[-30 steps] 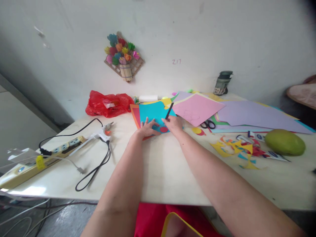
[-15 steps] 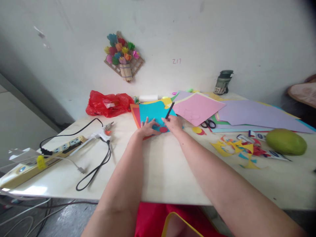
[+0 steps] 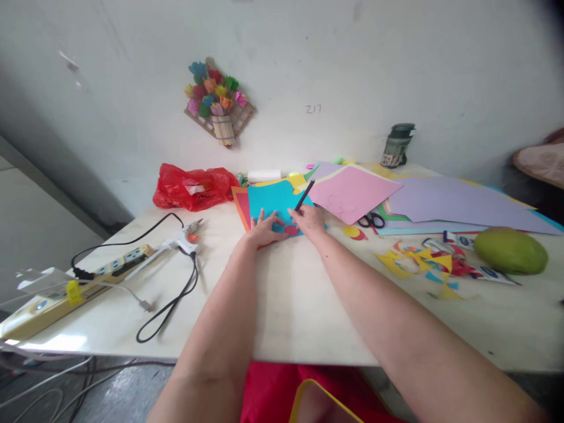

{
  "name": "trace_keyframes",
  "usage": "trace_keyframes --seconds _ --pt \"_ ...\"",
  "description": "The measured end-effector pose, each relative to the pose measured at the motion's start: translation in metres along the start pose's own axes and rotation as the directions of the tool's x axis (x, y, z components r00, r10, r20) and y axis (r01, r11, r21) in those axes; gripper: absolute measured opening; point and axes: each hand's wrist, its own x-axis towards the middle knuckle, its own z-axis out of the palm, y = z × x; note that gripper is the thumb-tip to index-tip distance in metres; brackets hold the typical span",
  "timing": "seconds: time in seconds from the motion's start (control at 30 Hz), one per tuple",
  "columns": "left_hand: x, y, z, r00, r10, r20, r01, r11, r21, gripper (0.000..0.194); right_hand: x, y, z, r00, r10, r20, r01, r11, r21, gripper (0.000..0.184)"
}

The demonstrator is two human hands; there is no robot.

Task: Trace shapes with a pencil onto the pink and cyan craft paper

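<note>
A blue paper sheet lies over orange and red sheets on the table. My left hand rests on its lower part with fingers spread, the fingertips near a small red paper circle. Pinched in my right hand is a black pen, tilted with its upper end to the right. The pen's tip is hidden by my fingers, close to the red circle. A yellow paper circle, overlapping a red one, lies to the right of my right hand.
Black-handled scissors lie by the pink sheet. Paper scraps and a green mango-like fruit are on the right. To the left are a glue gun, a power strip and a red plastic bag.
My right hand has shifted very slightly around the red circle, and the pen tilts a little more to the right. My left hand stays in place on the blue sheet.
</note>
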Motion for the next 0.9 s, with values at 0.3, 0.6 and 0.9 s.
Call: trace_keyframes --seconds 0.3,0.6,0.9 --pt "0.0014 -0.0003 0.0009 1.0 0.012 -0.001 -0.012 1.0 0.008 0.05 -0.0029 -0.0053 -0.0012 0.996 -0.06 0.058 0.06 0.998 0.017 0.03" --pt "0.0002 0.0012 0.0005 1.0 0.01 -0.006 -0.01 1.0 0.009 0.048 0.0012 0.0012 0.0061 0.993 -0.065 0.103 0.065 0.998 0.009 0.031" --pt "-0.0002 0.002 0.0002 1.0 0.007 -0.019 -0.007 1.0 -0.021 0.045 0.0008 0.0007 0.0046 0.993 -0.067 0.1 0.066 0.998 0.007 0.03"
